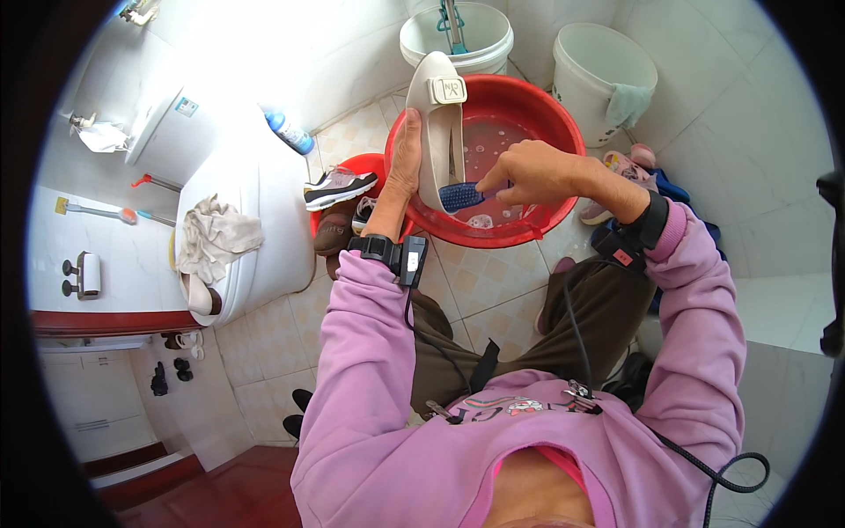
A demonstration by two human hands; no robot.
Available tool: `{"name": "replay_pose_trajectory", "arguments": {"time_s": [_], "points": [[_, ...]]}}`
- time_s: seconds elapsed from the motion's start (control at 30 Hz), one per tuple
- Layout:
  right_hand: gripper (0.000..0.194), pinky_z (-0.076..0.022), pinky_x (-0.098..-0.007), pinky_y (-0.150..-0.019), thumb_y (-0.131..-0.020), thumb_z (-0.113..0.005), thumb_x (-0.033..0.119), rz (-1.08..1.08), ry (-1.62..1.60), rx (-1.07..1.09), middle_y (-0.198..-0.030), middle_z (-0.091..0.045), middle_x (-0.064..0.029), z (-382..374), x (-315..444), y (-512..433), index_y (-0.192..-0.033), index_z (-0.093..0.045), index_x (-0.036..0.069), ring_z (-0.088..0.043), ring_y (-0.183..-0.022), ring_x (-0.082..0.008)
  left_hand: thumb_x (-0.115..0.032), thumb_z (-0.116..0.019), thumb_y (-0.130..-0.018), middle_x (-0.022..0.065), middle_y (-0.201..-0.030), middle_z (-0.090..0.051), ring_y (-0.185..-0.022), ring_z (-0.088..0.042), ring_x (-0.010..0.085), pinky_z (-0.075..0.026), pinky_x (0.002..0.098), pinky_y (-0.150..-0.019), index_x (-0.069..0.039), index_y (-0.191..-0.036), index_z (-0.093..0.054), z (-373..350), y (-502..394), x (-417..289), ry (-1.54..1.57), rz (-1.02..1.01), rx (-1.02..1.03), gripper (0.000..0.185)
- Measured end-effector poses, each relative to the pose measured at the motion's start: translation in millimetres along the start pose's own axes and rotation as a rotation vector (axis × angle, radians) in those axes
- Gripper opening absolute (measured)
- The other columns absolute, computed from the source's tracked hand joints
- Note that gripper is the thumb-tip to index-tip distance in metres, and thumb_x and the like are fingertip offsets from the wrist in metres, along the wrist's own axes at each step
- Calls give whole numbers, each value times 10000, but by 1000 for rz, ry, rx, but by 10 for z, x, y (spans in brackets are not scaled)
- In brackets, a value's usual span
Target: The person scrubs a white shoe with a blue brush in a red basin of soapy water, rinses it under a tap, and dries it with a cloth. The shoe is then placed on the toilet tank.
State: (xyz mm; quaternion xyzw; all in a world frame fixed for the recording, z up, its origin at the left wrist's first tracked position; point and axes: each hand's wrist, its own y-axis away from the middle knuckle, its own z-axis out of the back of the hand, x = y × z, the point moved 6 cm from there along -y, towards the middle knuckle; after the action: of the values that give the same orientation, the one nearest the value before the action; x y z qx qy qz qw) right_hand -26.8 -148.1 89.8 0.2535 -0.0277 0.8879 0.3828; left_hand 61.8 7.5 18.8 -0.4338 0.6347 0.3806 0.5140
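A white slip-on shoe with a square buckle (432, 148) is held toe-up in my left hand (405, 152), above the left side of a red plastic basin (568, 125). Soapy water with some foam lies in the basin. My right hand (531, 173) grips a blue scrubbing brush (461, 197), its bristled head at the heel end of the shoe. The brush handle is mostly hidden by my fingers.
A smaller red basin (315, 228) holds a sneaker (340, 188) and other shoes. Behind stand a white bucket with a mop (455, 61) and a white bucket with a cloth (594, 92). Pink shoes (624, 168) lie right; a blue bottle (289, 132) stands left.
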Motion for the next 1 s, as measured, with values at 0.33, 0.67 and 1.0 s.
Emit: {"name": "replay_pose_trajectory", "arguments": {"time_s": [0.33,0.67,1.0], "points": [[350,-519,-347,-816,-771,-620,143,-152,-238,51,-1000,-709,-151,-52,-168,78,-1106,-712,100,-671,-872,-287,-671,-355,-932,73,-1071,-626,-941,-609,150,-515,288,-817,-40,-1258,-515,52,-123,161,113,-57,-111,728],[351,-521,-289,-766,-818,-615,159,-384,-394,-535,-885,-711,-145,546,-768,791,-1151,-687,77,-675,-792,-192,-467,-520,-951,165,-1314,-524,-1145,-542,236,-429,341,-973,41,-1404,-372,188,-416,587,-241,216,-168,696],[363,-487,-265,-838,-903,-606,136,-281,-843,-845,-1031,-681,-79,241,-1273,1123,-1248,-617,23,-597,-911,-117,-370,-665,-840,249,-1322,-519,-1238,-507,366,-399,410,-1033,-131,-1449,-375,435,-772,1217,-1183,441,-266,716]]}}
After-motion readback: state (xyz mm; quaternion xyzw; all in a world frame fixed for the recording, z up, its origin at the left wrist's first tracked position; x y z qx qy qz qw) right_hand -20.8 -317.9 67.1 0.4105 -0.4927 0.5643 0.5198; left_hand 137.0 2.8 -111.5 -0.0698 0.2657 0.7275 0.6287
